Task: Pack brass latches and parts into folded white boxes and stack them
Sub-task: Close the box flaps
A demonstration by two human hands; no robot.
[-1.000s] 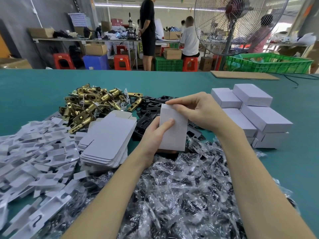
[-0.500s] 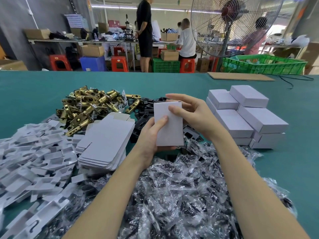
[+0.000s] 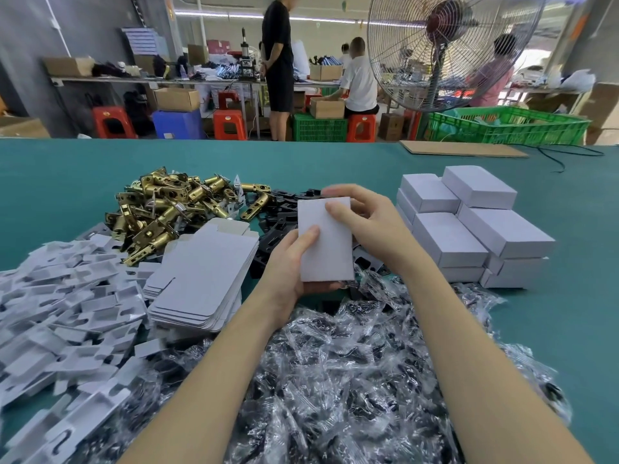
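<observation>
Currently, small white folded cardboard box [image 3: 325,241] held upright above the clear-bag heap [image 3: 335,380]: left hand [image 3: 291,266] grips its lower edge, right hand [image 3: 365,219] pinches its top; stacked white boxes [image 3: 469,226] to its right.

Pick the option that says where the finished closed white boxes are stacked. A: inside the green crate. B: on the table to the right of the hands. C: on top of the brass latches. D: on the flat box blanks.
B: the closed white boxes stand stacked on the green table, right of the right hand and the white box it holds with the left hand.
</observation>
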